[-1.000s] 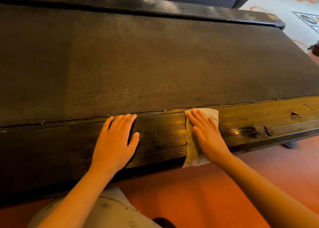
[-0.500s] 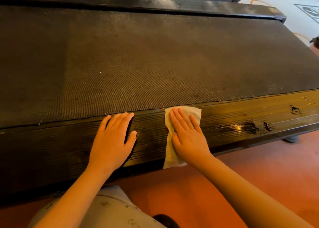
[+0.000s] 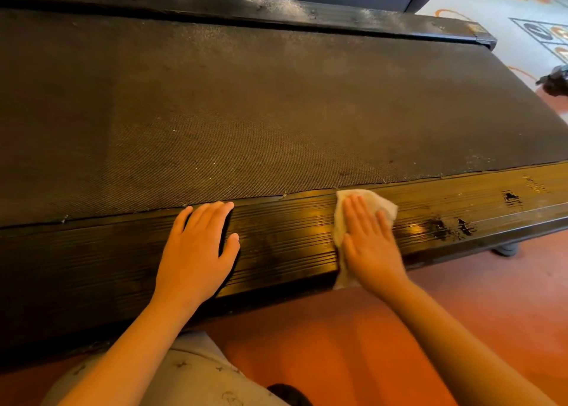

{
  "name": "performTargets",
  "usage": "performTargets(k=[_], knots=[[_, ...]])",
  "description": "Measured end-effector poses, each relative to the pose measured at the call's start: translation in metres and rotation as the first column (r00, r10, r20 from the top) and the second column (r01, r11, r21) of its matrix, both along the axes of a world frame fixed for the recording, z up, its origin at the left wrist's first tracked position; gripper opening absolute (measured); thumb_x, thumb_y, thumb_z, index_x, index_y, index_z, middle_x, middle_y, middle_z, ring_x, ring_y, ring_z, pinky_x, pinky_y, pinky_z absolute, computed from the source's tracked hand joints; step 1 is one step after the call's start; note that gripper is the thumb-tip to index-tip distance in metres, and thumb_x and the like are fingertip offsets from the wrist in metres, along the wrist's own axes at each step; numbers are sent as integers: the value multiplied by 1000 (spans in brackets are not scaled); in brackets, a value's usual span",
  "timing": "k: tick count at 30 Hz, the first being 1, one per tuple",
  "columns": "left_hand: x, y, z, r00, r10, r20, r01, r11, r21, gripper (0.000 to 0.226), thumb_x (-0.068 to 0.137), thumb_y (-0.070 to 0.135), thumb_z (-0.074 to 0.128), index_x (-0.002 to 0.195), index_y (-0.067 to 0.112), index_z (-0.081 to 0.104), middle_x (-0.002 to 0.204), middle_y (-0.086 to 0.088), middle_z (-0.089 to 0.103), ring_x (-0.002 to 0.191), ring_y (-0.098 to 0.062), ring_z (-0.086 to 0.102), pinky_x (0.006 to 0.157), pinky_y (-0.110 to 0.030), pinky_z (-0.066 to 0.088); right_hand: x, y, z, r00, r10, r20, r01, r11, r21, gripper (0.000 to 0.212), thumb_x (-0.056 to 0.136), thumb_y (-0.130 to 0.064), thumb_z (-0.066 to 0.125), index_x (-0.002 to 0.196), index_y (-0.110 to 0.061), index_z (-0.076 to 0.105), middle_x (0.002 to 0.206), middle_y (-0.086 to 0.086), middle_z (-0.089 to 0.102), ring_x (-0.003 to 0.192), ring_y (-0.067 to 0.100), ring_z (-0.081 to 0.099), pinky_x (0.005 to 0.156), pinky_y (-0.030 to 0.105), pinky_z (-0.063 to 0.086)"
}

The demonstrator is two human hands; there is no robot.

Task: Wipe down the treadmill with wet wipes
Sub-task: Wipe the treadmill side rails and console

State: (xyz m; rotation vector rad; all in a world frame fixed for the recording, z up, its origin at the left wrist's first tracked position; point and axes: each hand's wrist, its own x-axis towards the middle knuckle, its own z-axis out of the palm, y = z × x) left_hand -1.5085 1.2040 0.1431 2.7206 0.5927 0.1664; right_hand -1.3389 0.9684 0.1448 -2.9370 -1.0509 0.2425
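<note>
The treadmill's dark textured belt [image 3: 246, 113] fills most of the head view. Its black ribbed near side rail [image 3: 276, 245] runs across the middle and shines wet around my hands. A white wet wipe [image 3: 381, 204] lies flat on that rail, one end hanging over the rail's front edge. My right hand [image 3: 368, 245] presses on the wipe with straight fingers and covers most of it. My left hand [image 3: 196, 252] rests flat on the bare rail to the left, fingertips at the belt's edge, a hand's width from the wipe.
The far side rail [image 3: 276, 9] runs along the top. Wet streaks [image 3: 445, 230] mark the near rail to the right, above a treadmill foot [image 3: 504, 247]. Red floor [image 3: 338, 344] lies below, my knee in light cloth [image 3: 184, 375] at the bottom. A dark object [image 3: 556, 81] sits at the right edge.
My right hand slid the wipe left along the rail, then back to the right. My left hand stayed in place on the rail.
</note>
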Motion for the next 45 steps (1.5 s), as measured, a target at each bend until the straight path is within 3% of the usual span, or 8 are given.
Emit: performTargets(k=[5,8,12,19,25,32,38,45], knots=[[-2,1,1,1000,-14,-11,14,1000,-12,63,92,49,22,145,19,41,145,3,47,138,-11,36,120,-36,14,-50,45,-13,974,215,65,-222,965,137,58,96,-31,24,150,-10,24,158,7,26,148,21,18,114,48,12],[-3,3,2,999,-31,-19,31,999,-14,65,92,49,20,145,18,40,146,1,47,139,-13,36,120,-37,15,-31,25,-10,976,210,64,-216,969,122,58,95,-32,18,152,-18,15,160,0,18,149,14,11,118,43,7],[-2,1,2,999,-40,-24,40,999,-22,66,92,48,20,146,15,40,146,-2,47,139,-17,38,119,-41,17,25,-29,-1,1000,25,0,-25,1000,8,66,80,-42,-8,145,-29,-12,155,-10,-15,144,4,-16,119,30,-12],[9,2,19,997,13,-77,-24,990,-138,54,98,38,49,147,19,38,151,1,41,142,-15,31,120,-36,13,64,-87,14,965,-247,-86,240,967,-87,68,86,-41,-2,149,-19,-14,161,2,-16,145,9,-19,117,32,-16],[10,-3,27,994,53,-92,-66,988,-140,57,93,40,57,143,15,44,146,-2,46,139,-19,37,119,-39,19,52,-53,4,992,-124,-27,124,992,-6,74,78,-54,-15,146,-26,-16,153,-11,-22,143,4,-21,116,29,-20],[8,-3,26,990,43,-136,-59,992,-114,57,96,41,52,146,20,38,150,1,42,142,-16,33,119,-38,16,62,-61,5,992,54,-111,-33,982,184,62,90,-48,1,149,-27,6,160,-8,3,148,4,-6,118,21,-8],[11,0,24,981,51,-185,-63,996,-64,51,93,38,52,139,15,49,138,-6,55,132,-25,47,112,-47,31,72,-62,5,983,20,-181,53,919,391,56,95,-45,16,147,-26,26,156,-7,24,146,6,16,119,23,5],[57,-19,10,990,-61,-124,66,997,42,54,98,44,27,130,11,56,129,-7,58,125,-26,51,105,-47,38,83,-67,-4,998,47,-33,-40,981,189,56,98,-42,10,152,-25,10,160,-7,7,149,6,1,122,36,4]])
